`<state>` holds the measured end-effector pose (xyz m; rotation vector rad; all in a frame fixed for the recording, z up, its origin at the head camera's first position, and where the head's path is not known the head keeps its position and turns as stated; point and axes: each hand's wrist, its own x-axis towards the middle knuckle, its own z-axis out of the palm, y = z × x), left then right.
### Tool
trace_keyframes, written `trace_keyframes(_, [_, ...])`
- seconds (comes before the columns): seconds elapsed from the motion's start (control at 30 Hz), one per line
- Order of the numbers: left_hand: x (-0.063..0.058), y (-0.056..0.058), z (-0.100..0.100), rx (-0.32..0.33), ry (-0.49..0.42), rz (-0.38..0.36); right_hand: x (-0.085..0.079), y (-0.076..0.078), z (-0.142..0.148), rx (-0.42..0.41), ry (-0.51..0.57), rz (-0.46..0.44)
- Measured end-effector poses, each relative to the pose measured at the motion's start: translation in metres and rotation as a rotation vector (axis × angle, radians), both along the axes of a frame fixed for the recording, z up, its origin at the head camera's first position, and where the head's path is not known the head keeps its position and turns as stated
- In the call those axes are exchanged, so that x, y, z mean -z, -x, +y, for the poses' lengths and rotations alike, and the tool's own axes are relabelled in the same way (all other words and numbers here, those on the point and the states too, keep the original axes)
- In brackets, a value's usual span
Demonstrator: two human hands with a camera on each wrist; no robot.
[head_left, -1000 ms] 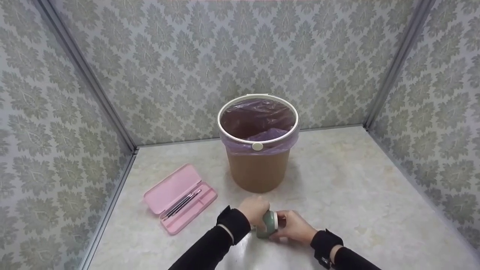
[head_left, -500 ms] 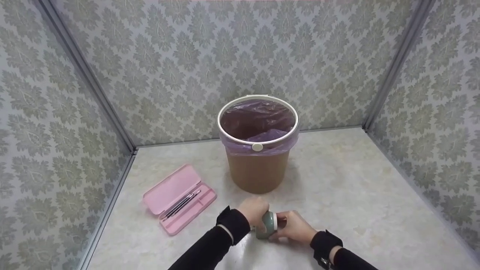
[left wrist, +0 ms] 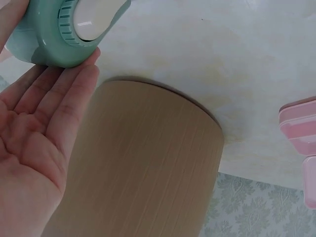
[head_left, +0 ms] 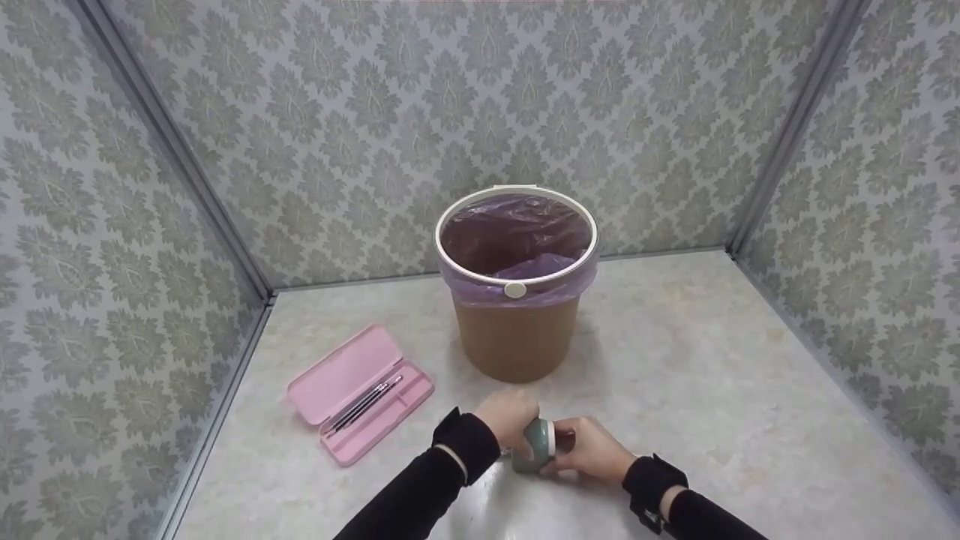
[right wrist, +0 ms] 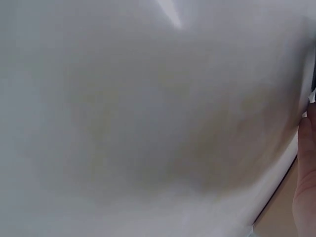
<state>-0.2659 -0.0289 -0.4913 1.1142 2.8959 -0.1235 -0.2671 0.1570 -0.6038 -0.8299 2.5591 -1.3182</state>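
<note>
A teal, rounded device [head_left: 538, 442] with a white end sits low at the front of the table, between both hands. My left hand [head_left: 510, 416] grips its teal body from the left. In the left wrist view, the thumb and fingers of the left hand [left wrist: 44, 118] lie on opposite sides of the body. A ribbed teal ring [left wrist: 66, 22] surrounds its smooth white part [left wrist: 94, 19] there. From the right, my right hand [head_left: 596, 454] pinches the white end with thumb and fingers. Only an edge of the right hand [right wrist: 307, 173] appears in the right wrist view, and its grip is hidden.
Just beyond the hands stands a tall brown bin [head_left: 517, 337] with a white rim and a purple liner bag [head_left: 536, 270]. An open pink pencil case [head_left: 349, 375] lies to the left, with several dark pencils [head_left: 364, 409] in it. Patterned walls [head_left: 480, 112] enclose three sides.
</note>
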Motion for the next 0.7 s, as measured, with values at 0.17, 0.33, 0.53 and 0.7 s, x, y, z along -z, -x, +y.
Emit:
trace_keyframes(0.17, [-0.0006,0.0021,0.0028,-0.01,0.025,0.005,-0.0004,-0.0004,0.0005,0.004,0.009,-0.021])
trace_keyframes(0.33, [0.0021,0.0042,0.0042,-0.004,0.047,0.021,-0.0017,0.0011,0.0028,0.003,0.002,-0.047])
trace_keyframes(0.53, [0.0014,0.0029,0.0035,0.003,0.041,0.018,-0.0033,0.001,0.0037,-0.015,-0.002,-0.034])
trace_keyframes(0.7, [0.0025,0.0024,0.0031,-0.014,0.003,-0.007,-0.0026,0.0002,0.0037,-0.014,0.015,-0.051])
